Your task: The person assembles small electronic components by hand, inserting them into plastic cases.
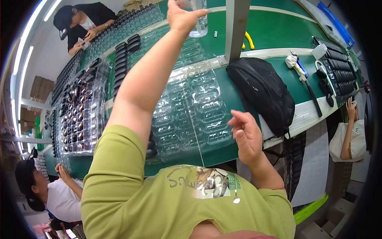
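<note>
- Bottle (200, 20), clear plastic, stood upright on the green table (274, 28), just left of the grey upright post (236, 28).
- Left hand (181, 16) reached out to that bottle, fingers curled against its side; whether they fully gripped it could not be told at the frame's edge.
- Right hand (246, 135) hovered low and right of the post, fingers loosely bent, nothing in them.
- Clear blister trays (199, 107) lay in rows below the post, empty pockets facing up, under the right hand's fingertips.
- Black mesh bag (262, 91) rested just right of the post's foot, beside the trays.
- Stacked trays of dark parts (77, 115) sat well left of the post.
- Yellow-handled tool (249, 40) lay right of the post.
</note>
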Available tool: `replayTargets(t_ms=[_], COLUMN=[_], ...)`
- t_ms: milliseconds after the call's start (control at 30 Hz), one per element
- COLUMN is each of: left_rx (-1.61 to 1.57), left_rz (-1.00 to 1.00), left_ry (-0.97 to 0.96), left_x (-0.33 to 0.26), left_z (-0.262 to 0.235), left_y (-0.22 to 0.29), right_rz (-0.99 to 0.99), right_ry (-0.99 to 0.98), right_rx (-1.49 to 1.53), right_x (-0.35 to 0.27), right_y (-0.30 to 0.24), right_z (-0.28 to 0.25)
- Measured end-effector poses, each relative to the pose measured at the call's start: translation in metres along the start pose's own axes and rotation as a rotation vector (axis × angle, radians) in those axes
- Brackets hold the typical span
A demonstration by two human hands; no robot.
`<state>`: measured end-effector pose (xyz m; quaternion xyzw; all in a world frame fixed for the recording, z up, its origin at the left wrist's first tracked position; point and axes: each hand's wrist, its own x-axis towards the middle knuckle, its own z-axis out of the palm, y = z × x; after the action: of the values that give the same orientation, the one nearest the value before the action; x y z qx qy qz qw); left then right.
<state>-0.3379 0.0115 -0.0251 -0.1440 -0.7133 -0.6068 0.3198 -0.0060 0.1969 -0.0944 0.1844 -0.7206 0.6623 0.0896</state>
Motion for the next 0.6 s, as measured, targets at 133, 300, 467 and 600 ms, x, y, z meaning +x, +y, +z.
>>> replayTargets(t_ms=[133, 300, 467, 600], left_rx=[0.139, 0.133, 0.297, 0.290], left_rz=[-0.051, 0.110, -0.116, -0.120], left_ry=[-0.008, -0.034, -0.067, -0.060], left_x=[0.008, 0.005, 0.031, 0.026], left_z=[0.036, 0.059, 0.066, 0.058], left_y=[-0.017, -0.038, -0.054, -0.067], right_rz=[-0.007, -0.041, -0.014, 0.000], right_ry=[0.015, 0.008, -0.006, -0.050], right_rx=[0.018, 0.001, 0.047, 0.084], right_x=[0.000, -0.003, -0.004, -0.002], right_y=[0.012, 0.030, 0.033, 0.034], right_z=[-0.005, -0.012, -0.013, -0.014])
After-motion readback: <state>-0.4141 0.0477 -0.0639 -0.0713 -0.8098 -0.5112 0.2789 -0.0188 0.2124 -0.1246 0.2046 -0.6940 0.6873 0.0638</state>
